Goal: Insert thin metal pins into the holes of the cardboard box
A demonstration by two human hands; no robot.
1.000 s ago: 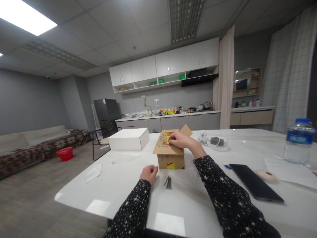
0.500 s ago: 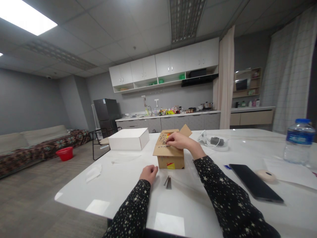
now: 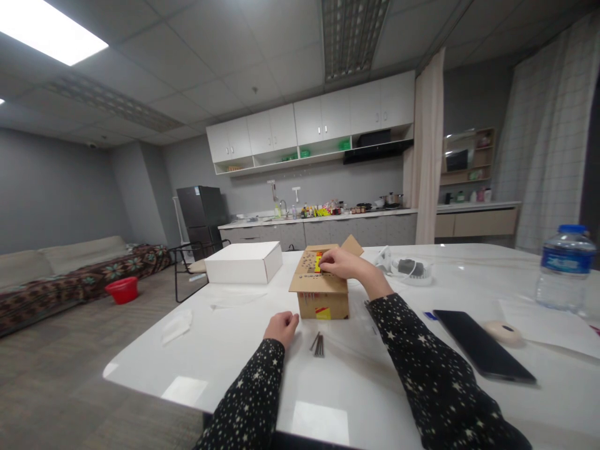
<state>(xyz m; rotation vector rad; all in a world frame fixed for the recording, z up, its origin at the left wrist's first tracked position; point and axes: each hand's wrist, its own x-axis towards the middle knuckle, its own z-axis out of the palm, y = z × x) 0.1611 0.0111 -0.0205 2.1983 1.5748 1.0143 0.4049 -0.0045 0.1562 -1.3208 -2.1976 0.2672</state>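
A small cardboard box (image 3: 323, 304) stands on the white table, its top dotted with rows of screw or nail heads. Thin metal shanks show under its front flap. Over the top is my right hand (image 3: 341, 262), fingertips pinched together close to the surface beside a yellow and red label (image 3: 318, 261); anything between them is too small to name. My left hand (image 3: 281, 329) rests curled closed on the table, left of the box's front; its inside is hidden. Several long dark screws or nails (image 3: 319, 345) lie loosely together in front of the box.
A white box (image 3: 244, 262) stands at back left. To the right are a white tray with a cable (image 3: 411, 272), a black phone (image 3: 482, 345), a beige rounded object (image 3: 504, 333) and a large water bottle (image 3: 566, 269). Clear plastic (image 3: 178, 328) lies at left.
My right hand has shifted slightly right and back over the box top, uncovering more of the yellow and red label. My left hand has stayed in place.
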